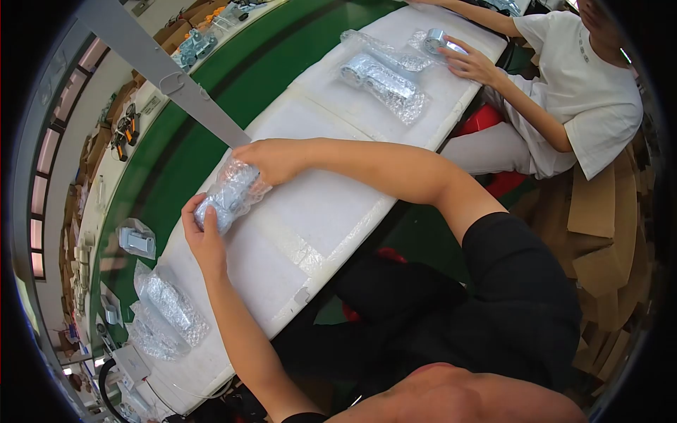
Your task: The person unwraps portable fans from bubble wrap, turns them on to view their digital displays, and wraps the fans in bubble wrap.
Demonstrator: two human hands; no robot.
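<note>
While left hand (206, 244) and right hand (279, 161) clasp a bubble-wrapped part (229, 199) at both ends, loose plastic (255, 192) might let it slip.

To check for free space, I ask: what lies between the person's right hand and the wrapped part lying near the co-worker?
In the head view, only bare white tabletop with a seam shows between the right hand and the wrapped part.
</note>
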